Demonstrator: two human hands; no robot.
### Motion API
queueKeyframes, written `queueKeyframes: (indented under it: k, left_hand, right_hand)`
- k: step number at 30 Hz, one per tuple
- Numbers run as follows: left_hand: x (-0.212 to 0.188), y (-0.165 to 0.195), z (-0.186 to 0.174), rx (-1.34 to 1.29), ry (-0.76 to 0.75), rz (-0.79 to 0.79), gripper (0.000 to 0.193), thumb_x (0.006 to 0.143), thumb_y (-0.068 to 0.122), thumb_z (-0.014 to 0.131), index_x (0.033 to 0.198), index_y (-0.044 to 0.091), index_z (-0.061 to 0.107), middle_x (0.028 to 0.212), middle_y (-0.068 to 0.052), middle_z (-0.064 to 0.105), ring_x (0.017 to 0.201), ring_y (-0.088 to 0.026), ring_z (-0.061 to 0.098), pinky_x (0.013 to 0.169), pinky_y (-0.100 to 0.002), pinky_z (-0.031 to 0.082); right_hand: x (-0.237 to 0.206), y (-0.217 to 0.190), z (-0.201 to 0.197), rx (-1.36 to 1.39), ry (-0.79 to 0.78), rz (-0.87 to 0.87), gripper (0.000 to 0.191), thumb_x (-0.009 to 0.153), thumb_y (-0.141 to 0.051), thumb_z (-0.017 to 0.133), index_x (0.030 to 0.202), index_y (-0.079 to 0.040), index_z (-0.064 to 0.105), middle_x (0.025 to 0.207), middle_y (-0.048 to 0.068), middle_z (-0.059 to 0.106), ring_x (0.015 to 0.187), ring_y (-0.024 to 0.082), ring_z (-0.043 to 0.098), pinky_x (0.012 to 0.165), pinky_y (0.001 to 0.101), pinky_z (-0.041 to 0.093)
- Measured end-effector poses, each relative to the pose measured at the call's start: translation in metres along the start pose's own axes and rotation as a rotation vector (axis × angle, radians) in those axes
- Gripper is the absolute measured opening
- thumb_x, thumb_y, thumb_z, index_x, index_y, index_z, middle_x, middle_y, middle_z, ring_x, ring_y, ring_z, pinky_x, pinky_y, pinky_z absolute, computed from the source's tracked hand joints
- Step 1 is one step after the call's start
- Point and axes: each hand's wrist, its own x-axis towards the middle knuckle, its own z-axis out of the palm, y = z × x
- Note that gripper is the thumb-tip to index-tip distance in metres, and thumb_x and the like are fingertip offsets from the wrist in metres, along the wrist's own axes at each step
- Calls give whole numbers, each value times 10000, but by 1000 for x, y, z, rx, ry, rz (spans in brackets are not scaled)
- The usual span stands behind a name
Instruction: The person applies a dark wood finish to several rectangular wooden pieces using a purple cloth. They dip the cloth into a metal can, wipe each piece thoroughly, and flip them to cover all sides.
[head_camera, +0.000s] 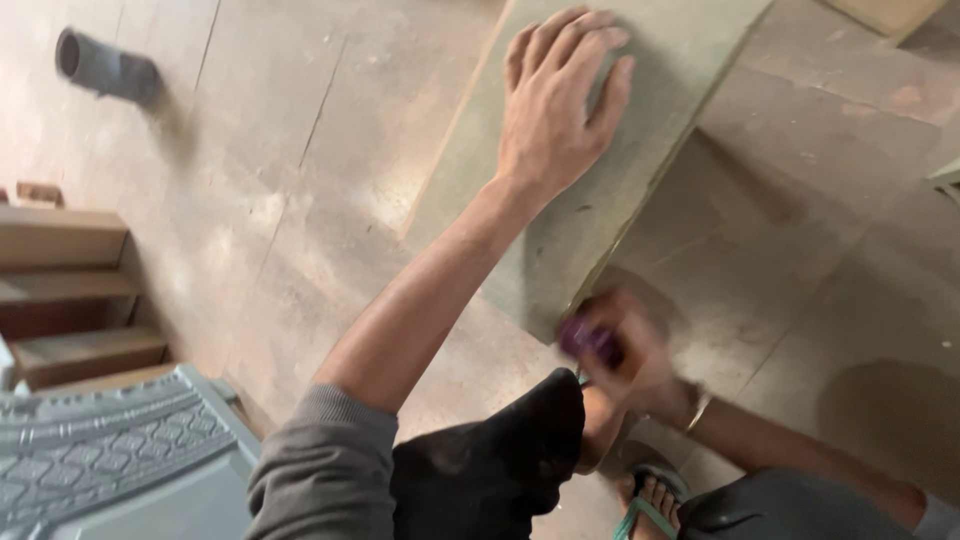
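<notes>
**Grey-green board on workshop floor, held and worked at its edge**

Item: flat grey-green board, lying on the dusty floor and running from the top of the view down toward the person's knee.

Left hand: laid palm-down on the board's upper face, fingers flat and close together, gripping nothing; judged to be pinning the board so it does not slide.

Right hand: at the board's near corner, blurred by motion, fingers curled round a small purple object; what the object is cannot be told. A metal bangle sits on that wrist.

Person: grey sleeve, dark trouser knee raised between the arms, foot in a green-strapped sandal just beside the board's end, a crouch that keeps both hands near the edge.

Surroundings: grey pipe piece well apart at upper left; wooden shelving at left; grey patterned plastic panel at lower left.
</notes>
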Motion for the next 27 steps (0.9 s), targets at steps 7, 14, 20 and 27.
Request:
queueKeyframes:
  k: [7, 14, 20, 27]
  left_hand:
    - [-2, 1, -1, 37, -29, -20, 245, 1035, 301, 607, 1192, 126, 675, 1326, -27, 641, 1373, -237, 488, 1245, -501, 264]
    - [-3, -11, 2, -82, 37, -60, 233, 1050, 273, 589, 1204, 125, 681, 1352, -38, 654, 1395, -225, 497, 1231, -445, 309]
    - [-33, -62, -38, -98, 8, -186, 277, 1072, 263, 575, 1284, 103, 655, 1321, -67, 684, 1330, -225, 554, 1176, -434, 352]
    - [-72, -104, -72, -327, -22, -482, 433, 1063, 359, 545, 1352, 39, 585, 1221, -135, 709, 1182, -263, 665, 1014, -401, 495]
  right_hand:
    - [-8, 9, -5, -139, 138, -68, 275, 887, -34, 669, 1118, -46, 521, 1119, 138, 612, 991, 217, 661, 828, 317, 573]
    - [13, -7, -26, -249, -149, -238, 399, 789, -76, 765, 1147, -89, 590, 1106, 110, 645, 971, 263, 684, 796, 354, 573]
    - [72, -73, -73, -628, -208, -247, 560, 795, -76, 744, 1326, -23, 573, 1301, 186, 523, 1193, 329, 555, 995, 429, 517]
    - [122, -99, -46, -1086, -599, -746, 406, 933, -166, 680, 1302, -10, 615, 1216, 115, 624, 1143, 247, 596, 991, 393, 513]
